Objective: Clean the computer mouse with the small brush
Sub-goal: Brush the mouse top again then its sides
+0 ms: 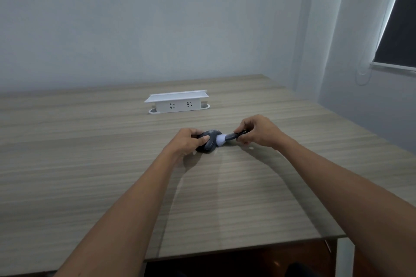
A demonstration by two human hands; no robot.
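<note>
A dark grey computer mouse (210, 141) lies on the wooden table (112, 175), a little beyond its middle. My left hand (188, 141) grips the mouse from the left side, thumb on top. My right hand (258, 130) pinches the dark handle of a small brush (229, 137). The brush points left, and its white bristles press against the right side of the mouse. Part of the mouse is hidden under my left fingers.
A white pop-up socket box (177, 102) with two outlets stands on the table behind the hands. The table's near edge runs across the bottom, with dark floor beneath. A wall is at the back, a window with a blind at the right.
</note>
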